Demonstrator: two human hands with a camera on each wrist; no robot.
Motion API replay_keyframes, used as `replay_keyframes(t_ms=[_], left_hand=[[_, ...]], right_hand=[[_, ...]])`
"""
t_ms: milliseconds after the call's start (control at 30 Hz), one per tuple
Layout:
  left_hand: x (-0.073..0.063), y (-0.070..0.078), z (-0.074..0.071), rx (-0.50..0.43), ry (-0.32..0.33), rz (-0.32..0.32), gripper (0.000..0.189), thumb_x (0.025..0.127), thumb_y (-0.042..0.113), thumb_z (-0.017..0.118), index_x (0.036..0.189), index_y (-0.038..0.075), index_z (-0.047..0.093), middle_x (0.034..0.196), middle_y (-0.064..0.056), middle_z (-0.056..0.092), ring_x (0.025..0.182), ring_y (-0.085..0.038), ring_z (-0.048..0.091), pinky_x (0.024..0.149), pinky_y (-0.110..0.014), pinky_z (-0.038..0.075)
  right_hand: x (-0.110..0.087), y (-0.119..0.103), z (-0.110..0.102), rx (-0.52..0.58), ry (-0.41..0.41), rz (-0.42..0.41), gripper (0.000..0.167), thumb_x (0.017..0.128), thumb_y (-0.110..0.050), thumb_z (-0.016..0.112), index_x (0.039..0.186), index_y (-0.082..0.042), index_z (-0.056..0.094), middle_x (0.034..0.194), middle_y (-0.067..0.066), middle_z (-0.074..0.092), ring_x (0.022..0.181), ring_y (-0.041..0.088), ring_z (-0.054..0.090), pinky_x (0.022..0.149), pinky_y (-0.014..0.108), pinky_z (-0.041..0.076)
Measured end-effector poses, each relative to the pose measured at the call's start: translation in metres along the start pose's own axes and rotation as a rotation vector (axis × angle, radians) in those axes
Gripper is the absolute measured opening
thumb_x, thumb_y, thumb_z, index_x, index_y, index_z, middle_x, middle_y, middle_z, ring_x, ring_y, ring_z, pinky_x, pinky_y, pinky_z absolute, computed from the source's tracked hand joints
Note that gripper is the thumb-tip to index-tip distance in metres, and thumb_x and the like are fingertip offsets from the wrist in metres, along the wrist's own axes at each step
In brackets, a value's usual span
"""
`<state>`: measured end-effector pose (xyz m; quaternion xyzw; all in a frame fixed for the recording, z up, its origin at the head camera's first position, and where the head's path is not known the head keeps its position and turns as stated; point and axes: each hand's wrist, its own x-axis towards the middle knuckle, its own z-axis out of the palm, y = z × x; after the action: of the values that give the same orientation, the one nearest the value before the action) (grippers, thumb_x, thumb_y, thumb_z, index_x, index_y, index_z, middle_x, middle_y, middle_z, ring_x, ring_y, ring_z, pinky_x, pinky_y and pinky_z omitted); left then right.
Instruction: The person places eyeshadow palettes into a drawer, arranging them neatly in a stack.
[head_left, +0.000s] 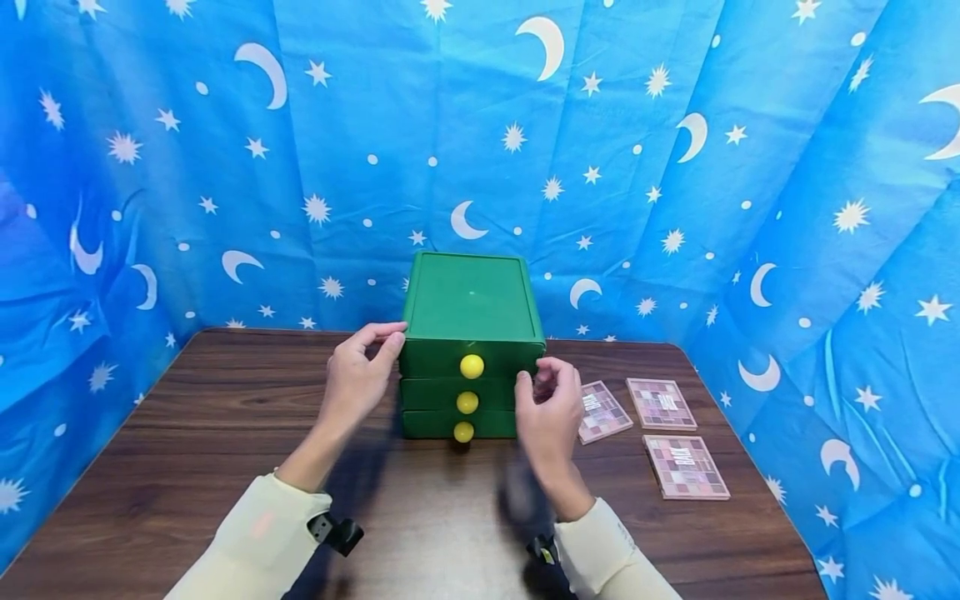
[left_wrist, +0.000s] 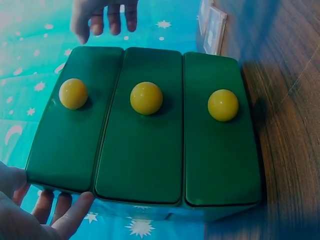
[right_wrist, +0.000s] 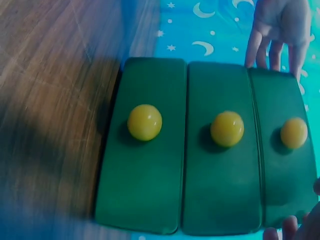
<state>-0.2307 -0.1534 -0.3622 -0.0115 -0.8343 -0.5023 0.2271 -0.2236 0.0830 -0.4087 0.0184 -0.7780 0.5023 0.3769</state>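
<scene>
Green drawer unit [head_left: 472, 296] sits upright on the wood counter [head_left: 225, 408], toward the far edge, between the 2 hands; 3 drawers, all look pushed in, 1 yellow knob [head_left: 472, 366] on each. Left hand [head_left: 356, 375]: fingers spread apart, tips touching the unit's left side near the top front corner, not wrapped round anything. Right hand [head_left: 551, 417]: loosely bent, thumb and fingers apart, at the unit's right front edge; left wrist view shows a small gap there, so likely no hold, though exact contact at the thumb I can't tell. 3 flat pink cases [head_left: 686, 467] lie right of the unit, the nearest case [head_left: 603, 412] just beside the right hand. Risks, my judgement: contact is high and looks firmer on the left, so a push from that hand alone could twist the unit or skid it right, toward the nearest case. If it gets lifted with fingertips only, the smooth sides could slip. Tipping it forward could let the drawers slide out, since neither hand covers the middle or bottom fronts. A wide outward swing of the right hand could also knock the nearest case.
</scene>
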Motion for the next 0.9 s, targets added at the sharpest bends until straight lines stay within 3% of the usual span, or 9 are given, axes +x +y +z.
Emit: replay_keyframes(t_ms=[133, 400, 800, 900], left_hand=[[0.0, 0.0, -0.002, -0.012, -0.014, -0.015, 0.027, 0.103, 0.034, 0.06, 0.122, 0.021, 0.075, 0.11, -0.005, 0.076, 0.089, -0.009, 0.061, 0.072, -0.018, 0.048], [-0.001, 0.002, -0.006, -0.05, -0.084, -0.054, 0.031, 0.104, 0.038, 0.057, 0.126, 0.021, 0.072, 0.108, -0.009, 0.071, 0.081, -0.012, 0.061, 0.069, -0.019, 0.053], [-0.001, 0.003, -0.007, -0.06, -0.09, -0.076, 0.031, 0.104, 0.038, 0.057, 0.127, 0.021, 0.072, 0.111, -0.009, 0.071, 0.087, -0.021, 0.062, 0.071, -0.022, 0.052], [0.001, 0.003, -0.008, -0.073, -0.106, -0.078, 0.032, 0.105, 0.037, 0.057, 0.128, 0.02, 0.072, 0.116, -0.01, 0.072, 0.097, -0.022, 0.065, 0.076, -0.02, 0.053]], right_hand=[[-0.004, -0.007, 0.008, -0.005, -0.074, -0.078, 0.024, 0.088, -0.016, 0.075, 0.11, -0.009, 0.067, 0.092, 0.008, 0.066, 0.078, 0.021, 0.066, 0.073, 0.034, 0.055], [-0.012, -0.023, 0.023, -0.063, -0.215, -0.131, 0.029, 0.088, -0.025, 0.078, 0.114, -0.015, 0.068, 0.098, 0.005, 0.074, 0.08, 0.021, 0.071, 0.074, 0.037, 0.057], [-0.013, -0.027, 0.035, -0.073, -0.19, -0.141, 0.026, 0.089, -0.026, 0.078, 0.11, -0.016, 0.068, 0.095, 0.003, 0.075, 0.075, 0.019, 0.071, 0.073, 0.035, 0.056], [-0.015, -0.025, 0.034, -0.072, -0.181, -0.154, 0.025, 0.088, -0.026, 0.078, 0.109, -0.016, 0.069, 0.094, 0.002, 0.075, 0.074, 0.018, 0.07, 0.072, 0.034, 0.056]])
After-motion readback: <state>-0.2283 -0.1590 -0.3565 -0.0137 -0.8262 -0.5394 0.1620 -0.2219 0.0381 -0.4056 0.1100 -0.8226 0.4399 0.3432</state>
